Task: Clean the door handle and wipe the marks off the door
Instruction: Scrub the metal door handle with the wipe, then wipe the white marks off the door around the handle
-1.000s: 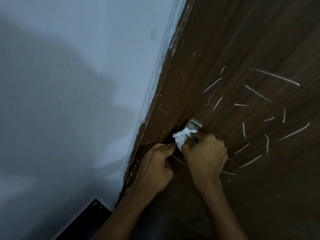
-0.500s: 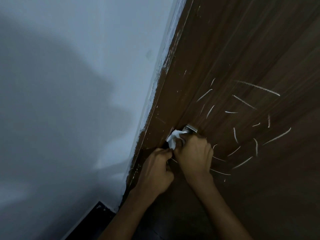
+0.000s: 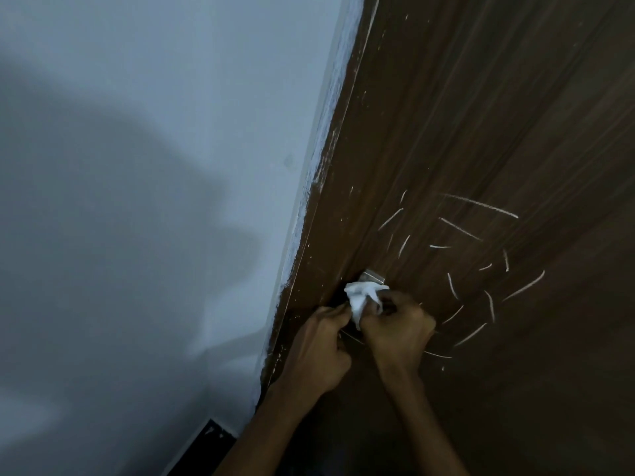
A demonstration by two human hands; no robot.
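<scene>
A dark brown wooden door (image 3: 481,115) fills the right side, with several white chalk-like marks (image 3: 460,228) scattered around the handle. Only the top of the metal door handle (image 3: 372,276) shows; the rest is hidden behind a crumpled white tissue (image 3: 360,298). My right hand (image 3: 398,329) is closed on the tissue and presses it against the handle. My left hand (image 3: 318,352) sits just left of it, fingers curled, its fingertips touching the tissue's lower edge. Whether the left hand also grips the handle is hidden.
A pale wall (image 3: 154,201) fills the left, with my shadow on it. Rough white paint runs along the door frame edge (image 3: 319,201). A dark skirting strip (image 3: 202,444) shows at the bottom.
The view has shifted, so the marks and handle sit lower in the frame. The tissue has spread wider over the handle, and both hands stay at it.
</scene>
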